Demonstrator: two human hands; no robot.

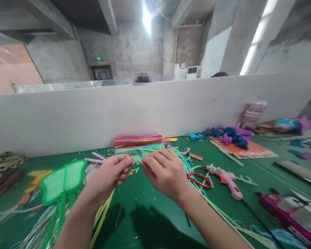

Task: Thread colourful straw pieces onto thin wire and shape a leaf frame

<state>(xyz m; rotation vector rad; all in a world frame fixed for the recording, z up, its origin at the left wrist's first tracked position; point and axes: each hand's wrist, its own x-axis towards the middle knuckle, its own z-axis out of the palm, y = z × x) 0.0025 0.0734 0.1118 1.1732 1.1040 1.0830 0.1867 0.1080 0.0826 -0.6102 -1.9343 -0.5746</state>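
My left hand [111,174] and my right hand [166,173] face each other just above the green table [150,207], fingertips nearly touching. The left has thumb and forefinger pinched together; whatever they grip is too small to make out. On the right, the fingers are curled toward the thumb, and what they hold is hidden. A thin pale thread [120,209] hangs below the left hand, its upper end unclear. Beside the left fingers shows a small orange bead [131,174]. Bundled colourful pipe cleaners [138,142] lie beyond both hands.
A white partition [145,114] runs behind the table. At left lie a green mesh piece with strips [63,181] and a yellow glue gun [37,180]. To the right are red-handled scissors [209,183], a pink glue gun [229,180], a power strip [277,211] and purple-blue flowers [233,136].
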